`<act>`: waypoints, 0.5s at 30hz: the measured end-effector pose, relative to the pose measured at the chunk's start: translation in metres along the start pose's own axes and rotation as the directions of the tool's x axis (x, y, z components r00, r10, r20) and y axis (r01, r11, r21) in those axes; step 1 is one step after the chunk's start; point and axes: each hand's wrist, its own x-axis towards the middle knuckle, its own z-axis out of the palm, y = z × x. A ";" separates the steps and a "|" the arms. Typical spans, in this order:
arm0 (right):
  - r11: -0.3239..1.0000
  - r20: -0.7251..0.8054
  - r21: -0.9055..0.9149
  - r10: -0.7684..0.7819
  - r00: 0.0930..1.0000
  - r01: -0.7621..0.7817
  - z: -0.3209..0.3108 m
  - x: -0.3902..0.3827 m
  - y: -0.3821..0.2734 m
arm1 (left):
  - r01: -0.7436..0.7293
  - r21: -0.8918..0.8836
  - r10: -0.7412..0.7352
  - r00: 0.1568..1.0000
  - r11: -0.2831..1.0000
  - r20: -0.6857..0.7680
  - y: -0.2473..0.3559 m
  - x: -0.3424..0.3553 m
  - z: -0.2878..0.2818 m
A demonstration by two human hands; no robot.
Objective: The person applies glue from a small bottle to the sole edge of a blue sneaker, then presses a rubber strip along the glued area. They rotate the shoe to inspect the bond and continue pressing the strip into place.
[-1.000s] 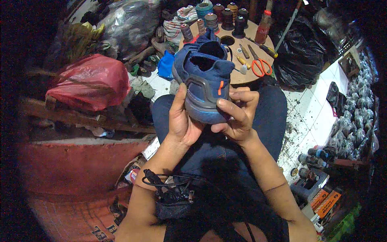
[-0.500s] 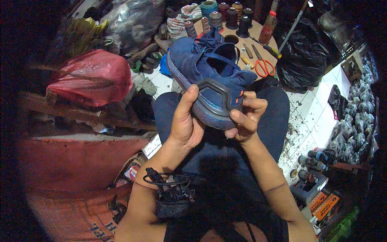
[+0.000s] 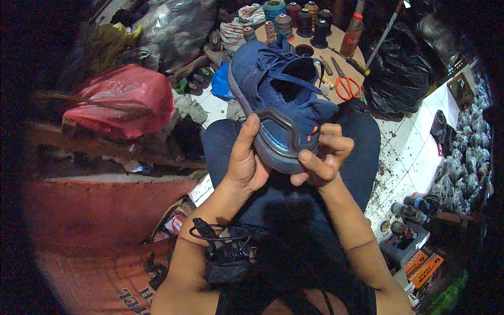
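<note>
A dark blue sports shoe [image 3: 273,94] with a thick blue sole and a small orange mark at the heel is held over my lap, heel toward me, opening turned up and to the right. My left hand [image 3: 244,160] grips the heel from the left, thumb lying along the sole edge. My right hand [image 3: 323,155] clasps the heel from the right, fingers curled over its back and thumb under the sole. Blue laces cross the shoe's opening.
A round wooden board [image 3: 344,52] beyond the shoe carries thread spools [image 3: 296,18], orange-handled scissors [image 3: 345,84], a bottle and small tools. A red plastic bag [image 3: 123,100] lies at left, a black bag [image 3: 396,79] at right, bottles [image 3: 412,212] by the tiled floor.
The shoe has been turned in both hands: its sole-side heel faced me before, and now the upper and opening show. My left thumb has slid up along the sole edge.
</note>
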 end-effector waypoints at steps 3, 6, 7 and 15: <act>1.000 -0.017 -0.008 -0.015 1.000 0.015 -0.002 -0.002 0.001 | 0.022 -0.011 -0.022 1.000 1.000 0.011 -0.003 -0.001 -0.003; 0.998 -0.030 -0.045 -0.054 0.998 0.052 -0.002 -0.004 0.001 | 0.004 0.025 -0.005 0.999 1.000 0.040 -0.003 0.000 -0.007; 0.995 -0.048 -0.060 -0.078 0.996 0.075 -0.002 -0.005 0.001 | -0.006 0.065 0.003 0.999 0.998 0.047 -0.003 -0.001 -0.009; 0.990 -0.077 -0.042 -0.141 0.987 0.138 0.003 0.000 -0.004 | -0.079 0.025 0.077 0.993 0.997 0.088 -0.003 -0.003 -0.011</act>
